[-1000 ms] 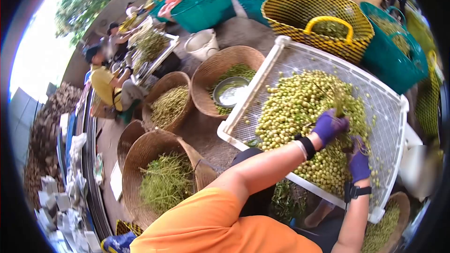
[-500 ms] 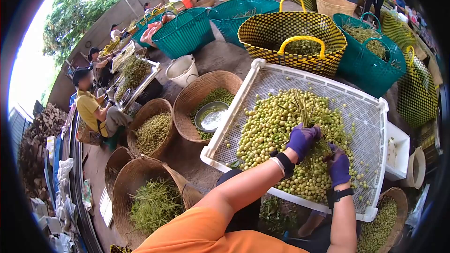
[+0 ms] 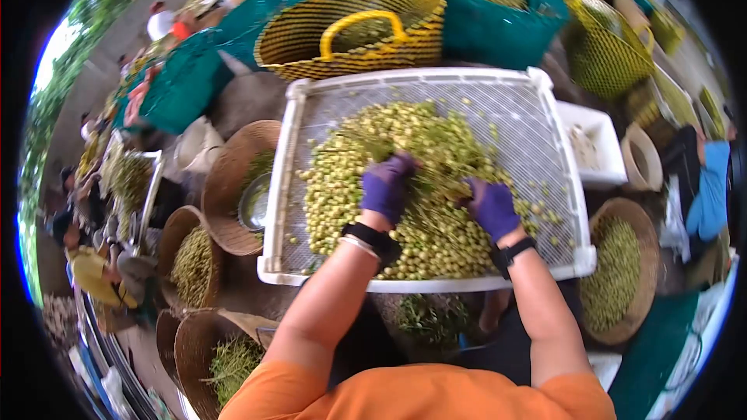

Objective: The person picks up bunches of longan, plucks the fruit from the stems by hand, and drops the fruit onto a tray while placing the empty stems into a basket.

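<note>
Where the black rim of the lens closes in, the outer baskets are sliced off and blurred, but the white tray in the middle shows whole. It is stiff plastic with a raised rim and a fine mesh floor, and the person's forearms cross its near edge. Heaped on it is the pile of fruit, small, round, smooth and yellow-green, thinning to loose ones toward the right side. Beyond the far rim stands a yellow-and-black basket of woven strap with looped handles, its contents too shadowed to read. Beside it is a teal basket, partly cut off. A shallow wicker basket of more green fruit sits low at the right. On top of the pile lies a tangle of thin green stalks. The left hand, in a purple glove, is curled closed on a tuft of those stalks. The right hand, gloved alike, presses into them just beside it with its fingertips buried, so I cannot tell whether it grips. A black band circles the left wrist.
</note>
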Tool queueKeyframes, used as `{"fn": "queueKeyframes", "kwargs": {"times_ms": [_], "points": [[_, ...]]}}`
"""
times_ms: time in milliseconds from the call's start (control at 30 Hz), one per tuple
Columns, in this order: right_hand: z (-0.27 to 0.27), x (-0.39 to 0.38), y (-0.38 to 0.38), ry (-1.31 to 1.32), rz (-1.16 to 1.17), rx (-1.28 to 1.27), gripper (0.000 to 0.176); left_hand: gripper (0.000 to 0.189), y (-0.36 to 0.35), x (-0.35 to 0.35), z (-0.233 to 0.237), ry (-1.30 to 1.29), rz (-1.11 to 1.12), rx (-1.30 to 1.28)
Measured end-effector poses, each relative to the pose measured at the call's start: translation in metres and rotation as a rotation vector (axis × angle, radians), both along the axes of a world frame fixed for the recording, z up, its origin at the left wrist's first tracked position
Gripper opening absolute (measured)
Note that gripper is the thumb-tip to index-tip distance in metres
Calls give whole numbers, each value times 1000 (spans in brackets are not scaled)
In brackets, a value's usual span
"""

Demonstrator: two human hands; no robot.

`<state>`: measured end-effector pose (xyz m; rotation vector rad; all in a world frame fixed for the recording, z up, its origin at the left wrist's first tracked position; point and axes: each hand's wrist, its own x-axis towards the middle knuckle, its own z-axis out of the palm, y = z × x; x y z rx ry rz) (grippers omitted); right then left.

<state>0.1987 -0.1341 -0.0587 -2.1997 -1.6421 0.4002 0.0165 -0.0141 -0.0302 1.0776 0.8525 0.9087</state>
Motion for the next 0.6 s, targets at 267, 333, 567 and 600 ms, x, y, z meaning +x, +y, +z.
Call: {"fn": "queueKeyframes", "kwargs": {"times_ms": [267,333,567,600], "points": [[4,10,-2,1205,229,329,60,19,14,-5,5,-192,-228,8],[8,-2,3,859,234,374,54,21,3,-2,12,-174,-243,28],[-5,-8,8,-292,327,452,29,15,-15,1,17,308,-299,409],[-3,-8,5,-290,326,448,29,16,-14,-1,17,427,-327,436]]}}
